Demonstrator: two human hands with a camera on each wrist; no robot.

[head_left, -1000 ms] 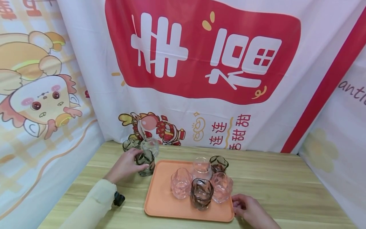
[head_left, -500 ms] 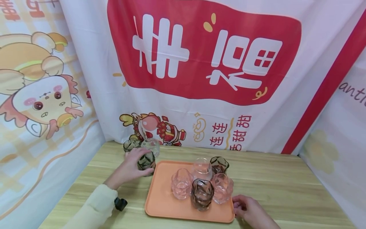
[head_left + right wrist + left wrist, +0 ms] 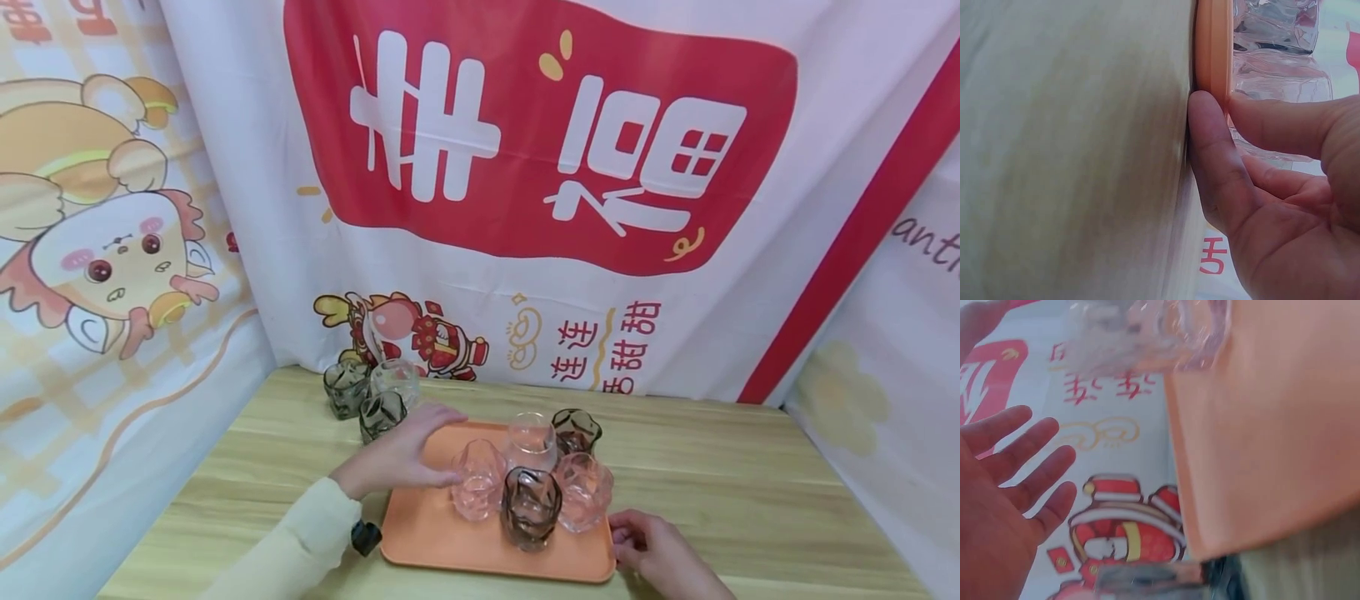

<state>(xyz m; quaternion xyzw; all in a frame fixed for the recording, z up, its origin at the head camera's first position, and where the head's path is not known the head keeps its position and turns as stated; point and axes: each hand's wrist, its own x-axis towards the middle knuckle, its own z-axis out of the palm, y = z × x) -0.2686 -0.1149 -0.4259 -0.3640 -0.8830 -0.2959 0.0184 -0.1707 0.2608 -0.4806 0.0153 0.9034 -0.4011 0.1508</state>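
My left hand [image 3: 397, 454] hovers over the left part of the orange tray [image 3: 431, 537], fingers spread, holding nothing. Its fingertips come close to a clear faceted glass [image 3: 477, 492] on the tray; the left wrist view shows a gap between the fingers [image 3: 1044, 465] and that glass [image 3: 1141, 337]. My right hand [image 3: 660, 552] pinches the tray's right edge near the front corner, thumb on top and index finger below. Beside the clear glass stand a dark tinted glass [image 3: 530, 512], another clear faceted glass [image 3: 583, 492] and a round clear glass [image 3: 531, 442].
A brown tinted glass [image 3: 575, 431] stands at the tray's back right corner. Left of the tray, on the wooden table [image 3: 720, 475], are two grey-green glasses, one nearer [image 3: 382, 417] and one behind [image 3: 347, 389], and a clear glass [image 3: 395, 383]. A printed curtain [image 3: 480, 242] closes off the back.
My left hand has left the nearer grey-green glass and moved right, over the tray toward the clear faceted glass. The grey-green glass stays on the table. My right hand keeps its place.
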